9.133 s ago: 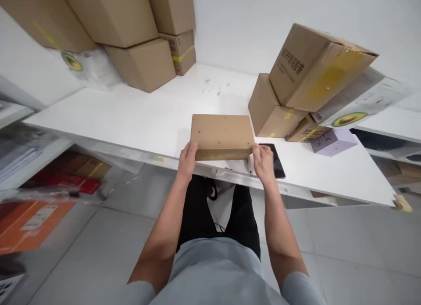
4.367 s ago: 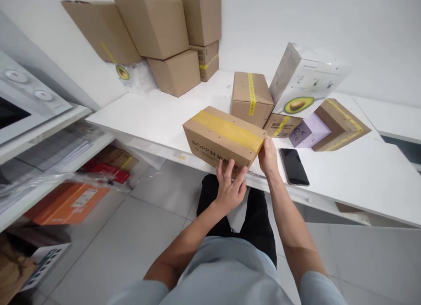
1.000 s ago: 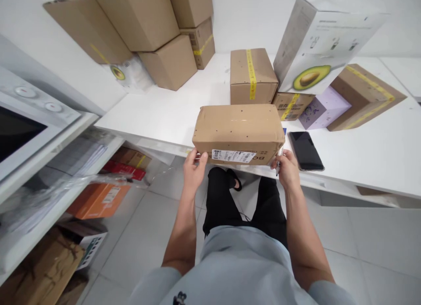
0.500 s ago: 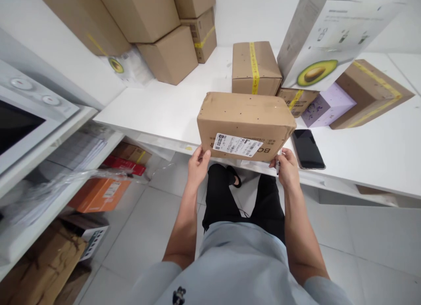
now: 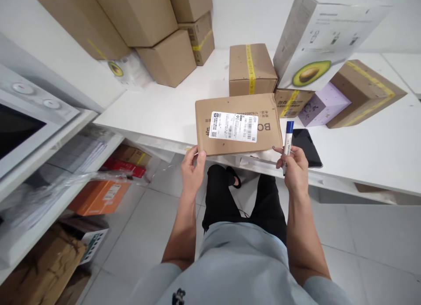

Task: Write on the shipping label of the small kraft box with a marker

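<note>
A cardboard box (image 5: 207, 145) with a white shipping label (image 5: 234, 127) stands at the front edge of the white table, its labelled face turned up towards me. My left hand (image 5: 191, 169) grips its lower left corner, thumb in front and fingers partly hidden behind. In my right hand (image 5: 295, 168) is a marker (image 5: 287, 142), blue end up, pinched between thumb and fingers. The fingers of that hand are close to the box's lower right corner; whether they touch it I cannot tell. Right behind the marker lies a black phone (image 5: 307, 147).
Behind the box on the table (image 5: 368, 151) stand a taped carton (image 5: 238, 66), a tall avocado-print box (image 5: 315, 46) and a lilac box (image 5: 325, 104). More cartons (image 5: 169, 59) are stacked at the back left. A microwave (image 5: 29, 107) sits on the left shelf, an orange box (image 5: 101, 195) below.
The box has tipped back, so its labelled face now shows more fully. My right hand has shifted slightly right, and the marker has swung upright into clear view.
</note>
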`<state>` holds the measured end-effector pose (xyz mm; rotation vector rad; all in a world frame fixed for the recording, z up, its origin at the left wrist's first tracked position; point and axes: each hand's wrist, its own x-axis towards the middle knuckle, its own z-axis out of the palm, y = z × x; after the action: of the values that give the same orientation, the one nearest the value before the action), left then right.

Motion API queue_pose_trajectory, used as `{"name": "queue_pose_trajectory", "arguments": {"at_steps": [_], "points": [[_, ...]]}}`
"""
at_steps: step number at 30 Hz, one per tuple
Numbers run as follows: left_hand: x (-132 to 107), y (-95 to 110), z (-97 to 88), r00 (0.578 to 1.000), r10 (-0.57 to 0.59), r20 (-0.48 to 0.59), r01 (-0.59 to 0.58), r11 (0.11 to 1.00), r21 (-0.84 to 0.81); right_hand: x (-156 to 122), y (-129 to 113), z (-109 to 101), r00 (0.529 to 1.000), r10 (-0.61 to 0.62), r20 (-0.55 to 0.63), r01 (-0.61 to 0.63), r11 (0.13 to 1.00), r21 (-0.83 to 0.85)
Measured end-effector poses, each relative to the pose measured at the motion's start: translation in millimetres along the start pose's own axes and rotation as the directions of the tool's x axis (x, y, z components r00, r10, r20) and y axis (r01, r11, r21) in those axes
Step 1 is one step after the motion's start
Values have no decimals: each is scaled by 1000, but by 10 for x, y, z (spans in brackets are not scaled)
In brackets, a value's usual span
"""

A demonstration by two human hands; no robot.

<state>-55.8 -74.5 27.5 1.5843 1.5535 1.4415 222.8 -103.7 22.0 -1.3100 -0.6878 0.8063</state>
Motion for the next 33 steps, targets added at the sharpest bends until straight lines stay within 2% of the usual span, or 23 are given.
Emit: {"name": "queue_pose_trajectory", "arguments": {"at_steps": [5, 12, 17, 19, 22, 24, 27, 30, 33], "points": [[2, -54, 20, 999, 45, 0, -45, 994, 104, 15, -36, 31, 1000, 14, -11, -14, 1000, 23], [-7, -144, 82, 1000, 28, 7, -29, 995, 94, 24, 10, 46, 1000, -22, -19, 22, 1000, 17], [-10, -125, 140, 1000, 1, 6, -1, 999, 46, 51, 42, 64, 999, -33, -34, 34, 999, 12], [-7, -70, 137, 998, 34, 50, -37, 998, 59, 69, 41, 75, 999, -24, -48, 26, 999, 35], [10, 67, 106, 975, 97, 200, -140, 968, 211, 109, 40, 87, 998, -18, -60, 22, 998, 67], [33, 170, 94, 957, 87, 278, -173, 936, 305, 150, 48, 90, 998, -22, -61, 26, 997, 66], [81, 291, 118, 947, 59, 314, -176, 917, 359, 229, 63, 75, 998, -27, -53, 30, 998, 59], [138, 346, 171, 943, 42, 330, -174, 908, 382, 294, 13, 30, 989, -31, -143, 48, 992, 119], [176, 336, 218, 939, 54, 338, -197, 893, 404, 288, -183, -19, 949, -84, -305, 163, 956, 245]]}}
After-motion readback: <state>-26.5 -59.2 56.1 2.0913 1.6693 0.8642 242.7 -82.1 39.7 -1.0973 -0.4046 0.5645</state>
